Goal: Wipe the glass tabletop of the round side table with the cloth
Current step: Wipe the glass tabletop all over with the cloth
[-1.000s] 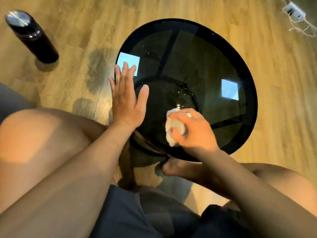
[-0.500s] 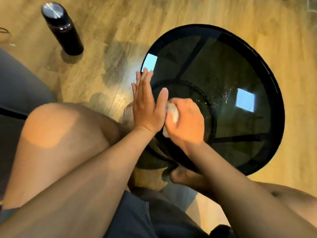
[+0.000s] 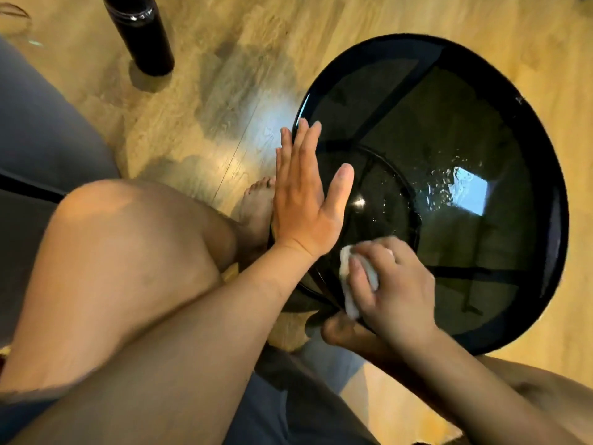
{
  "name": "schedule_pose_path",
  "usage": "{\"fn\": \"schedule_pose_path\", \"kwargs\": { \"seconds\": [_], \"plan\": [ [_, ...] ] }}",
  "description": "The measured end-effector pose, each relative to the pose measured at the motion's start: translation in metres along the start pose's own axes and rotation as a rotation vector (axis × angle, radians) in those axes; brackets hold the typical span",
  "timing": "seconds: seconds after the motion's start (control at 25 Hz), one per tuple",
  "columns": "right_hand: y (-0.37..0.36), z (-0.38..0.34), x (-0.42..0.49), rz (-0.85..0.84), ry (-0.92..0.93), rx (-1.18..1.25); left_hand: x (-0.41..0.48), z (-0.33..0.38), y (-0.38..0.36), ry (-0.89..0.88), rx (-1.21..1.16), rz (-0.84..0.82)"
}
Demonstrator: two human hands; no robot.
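The right hand [image 3: 393,289] grips the cloth [image 3: 349,284] (bunched, poking out leftward) on the table [image 3: 481,252]'s near edge; left hand [image 3: 303,200] lies flat, fingers straight.

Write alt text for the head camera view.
A right hand grips a white cloth on the near edge of a round dark glass tabletop; the left hand lies flat on it. A black bottle stands on the floor.

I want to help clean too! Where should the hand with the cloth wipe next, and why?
Probably slide the right hand with the cloth away from the body, toward the water drops shining on the middle of the glass tabletop. The cloth sits at the near edge, the drops look unwiped, and the left hand lies flat on the glass.
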State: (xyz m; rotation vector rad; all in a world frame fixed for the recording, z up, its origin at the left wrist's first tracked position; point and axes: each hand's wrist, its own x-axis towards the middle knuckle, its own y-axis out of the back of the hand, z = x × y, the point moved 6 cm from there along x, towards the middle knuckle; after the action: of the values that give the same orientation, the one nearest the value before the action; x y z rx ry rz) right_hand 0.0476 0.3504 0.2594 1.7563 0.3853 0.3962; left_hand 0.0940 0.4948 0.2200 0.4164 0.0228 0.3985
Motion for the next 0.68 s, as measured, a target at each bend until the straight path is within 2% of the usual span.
{"fn": "schedule_pose_path", "kwargs": {
  "seconds": [0.08,0.16,0.24,0.32,0.4,0.48,0.56,0.68],
  "plan": [
    [-0.017,-0.018,0.087,0.101,0.021,-0.076,0.001,-0.004,0.0,0.004,0.008,-0.007],
    [-0.023,-0.02,0.178,0.151,-0.138,-0.02,0.0,-0.004,-0.001,0.023,0.023,-0.019],
    [-0.027,-0.017,0.224,0.162,-0.2,0.076,-0.001,0.006,0.004,0.018,0.032,-0.013],
    [-0.024,-0.015,0.194,0.177,-0.17,0.151,-0.002,0.018,0.01,0.077,-0.145,0.017],
    [-0.02,-0.015,0.106,0.136,-0.076,0.203,0.0,0.026,0.012,0.163,-0.338,0.015],
    [-0.008,-0.005,0.01,0.042,-0.085,0.158,0.0,0.018,0.01,0.125,-0.137,0.035],
    [0.004,-0.001,-0.037,-0.044,-0.099,0.132,0.0,0.005,0.006,0.064,0.034,0.04],
    [-0.003,-0.006,0.025,0.039,-0.028,0.042,-0.001,-0.001,0.001,0.054,0.046,0.046]
  ]
}}
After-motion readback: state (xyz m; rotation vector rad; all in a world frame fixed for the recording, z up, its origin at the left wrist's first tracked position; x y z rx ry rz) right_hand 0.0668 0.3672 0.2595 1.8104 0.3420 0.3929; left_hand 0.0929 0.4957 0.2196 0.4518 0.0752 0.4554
